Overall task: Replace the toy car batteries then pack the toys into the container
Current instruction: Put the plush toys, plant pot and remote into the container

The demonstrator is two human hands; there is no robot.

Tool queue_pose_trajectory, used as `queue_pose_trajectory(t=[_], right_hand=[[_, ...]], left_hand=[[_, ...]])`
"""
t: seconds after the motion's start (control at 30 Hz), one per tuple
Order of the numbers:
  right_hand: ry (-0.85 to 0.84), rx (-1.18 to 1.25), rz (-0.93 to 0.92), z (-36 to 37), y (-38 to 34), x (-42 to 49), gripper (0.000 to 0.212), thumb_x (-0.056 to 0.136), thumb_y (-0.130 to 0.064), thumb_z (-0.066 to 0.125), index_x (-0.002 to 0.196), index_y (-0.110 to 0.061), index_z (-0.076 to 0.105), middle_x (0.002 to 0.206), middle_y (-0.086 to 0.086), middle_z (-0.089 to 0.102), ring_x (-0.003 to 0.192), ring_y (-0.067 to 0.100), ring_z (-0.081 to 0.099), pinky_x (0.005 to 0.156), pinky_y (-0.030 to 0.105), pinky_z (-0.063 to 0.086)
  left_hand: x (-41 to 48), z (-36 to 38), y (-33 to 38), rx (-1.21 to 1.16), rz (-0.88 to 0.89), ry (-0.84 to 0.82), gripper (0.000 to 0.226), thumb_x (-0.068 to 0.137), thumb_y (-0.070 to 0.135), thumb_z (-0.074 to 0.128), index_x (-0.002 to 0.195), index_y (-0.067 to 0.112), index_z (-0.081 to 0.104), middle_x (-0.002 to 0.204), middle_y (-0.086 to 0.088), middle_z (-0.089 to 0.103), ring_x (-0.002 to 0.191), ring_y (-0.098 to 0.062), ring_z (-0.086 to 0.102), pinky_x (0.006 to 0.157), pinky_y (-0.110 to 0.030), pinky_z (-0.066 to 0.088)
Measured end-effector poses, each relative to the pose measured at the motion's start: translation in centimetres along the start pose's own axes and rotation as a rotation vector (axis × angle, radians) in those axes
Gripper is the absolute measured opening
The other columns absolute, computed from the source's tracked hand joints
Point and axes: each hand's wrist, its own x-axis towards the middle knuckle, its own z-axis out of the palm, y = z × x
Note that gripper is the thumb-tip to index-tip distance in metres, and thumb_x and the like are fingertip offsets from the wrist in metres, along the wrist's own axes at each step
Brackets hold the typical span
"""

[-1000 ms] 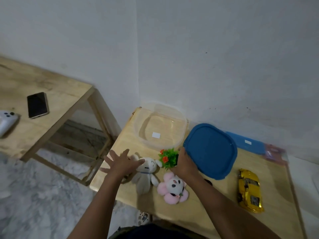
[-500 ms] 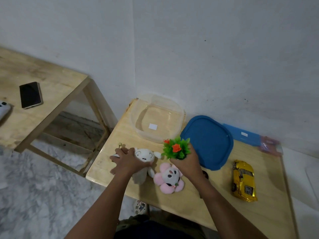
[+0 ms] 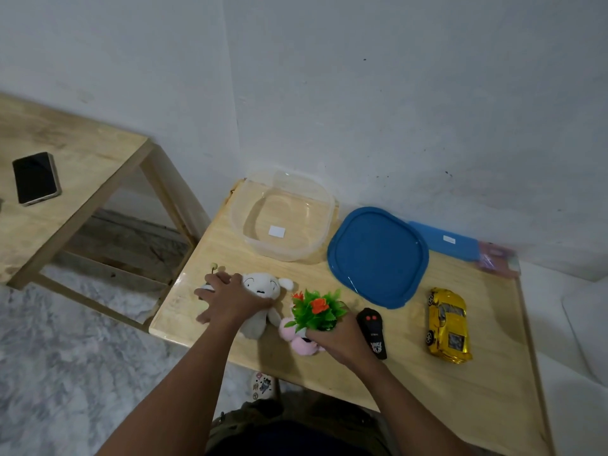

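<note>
Left hand (image 3: pixel 235 299) palm down, fingers spread, grasping white plush (image 3: pixel 263 291) on table (image 3: pixel 427 383). Right hand (image 3: pixel 339 337) clenched around plastic plant (image 3: pixel 317 309), above pink plush (image 3: pixel 301 343). Yellow toy car (image 3: pixel 449 325) lies well right; clear container (image 3: pixel 283 213) empty behind.

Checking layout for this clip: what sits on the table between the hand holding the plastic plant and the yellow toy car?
In the head view, a black remote control lies between the right hand and the yellow toy car, right beside the hand; the rest is bare wood.

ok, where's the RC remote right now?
Head view: the black remote lies flat on the light wooden table, near its front edge, just right of the right hand and left of the yellow toy car.
</note>
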Motion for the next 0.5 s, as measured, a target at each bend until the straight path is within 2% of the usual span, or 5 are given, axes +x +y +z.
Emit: queue_pose_trajectory(t=[0.07,0.13,0.27,0.4,0.5], right_hand=[[-0.015,0.015,0.004,0.2,0.1,0.1,0.060,0.055,-0.031,0.085,0.108,-0.026,0.057,0.101,-0.008,0.069,0.093,0.007,0.067,0.079,0.044,0.059],[-0.066,0.039,0.017,0.0,-0.3,0.1,0.070,0.056,-0.033,0.086,0.116,-0.021,0.052,0.109,-0.005,0.065,0.101,0.009,0.064,0.084,0.038,0.057],[-0.188,-0.019,0.008,-0.6,-0.2,0.1,0.103,0.056,-0.040,0.090,0.138,-0.018,0.032,0.127,-0.010,0.049,0.117,0.009,0.049,0.098,0.025,0.036],[-0.206,-0.110,0.025,-0.8,1.2,1.3,0.127,0.037,-0.075,0.082,0.137,-0.010,0.038,0.127,-0.003,0.058,0.117,0.014,0.056,0.102,0.040,0.047],[-0.211,-0.095,0.061,-0.7,2.8,2.1,0.132,0.041,-0.073,0.083,0.144,-0.009,0.030,0.132,-0.003,0.057,0.120,0.015,0.055,0.102,0.041,0.047]], left_hand=[[0.0,0.2,0.0,0.004,-0.003,0.012,0.104,0.049,0.071,0.079,0.138,0.031,0.041,0.149,-0.012,0.011,0.140,-0.049,0.003,0.097,-0.072,0.032],[0.2,0.4,0.0,0.009,-0.008,0.019,0.104,0.047,0.072,0.078,0.136,0.031,0.042,0.148,-0.011,0.013,0.140,-0.048,0.004,0.096,-0.072,0.033],[0.5,0.8,-0.1,0.001,0.003,0.028,0.103,0.048,0.071,0.078,0.135,0.029,0.042,0.148,-0.013,0.013,0.139,-0.049,0.005,0.097,-0.066,0.035],[0.4,1.2,-0.2,0.007,0.013,0.072,0.103,0.052,0.073,0.076,0.137,0.027,0.041,0.148,-0.014,0.014,0.139,-0.051,0.006,0.097,-0.070,0.034],[0.2,1.8,-0.7,-0.008,0.029,0.139,0.099,0.051,0.076,0.073,0.132,0.027,0.043,0.143,-0.012,0.018,0.135,-0.048,0.013,0.091,-0.071,0.039]])
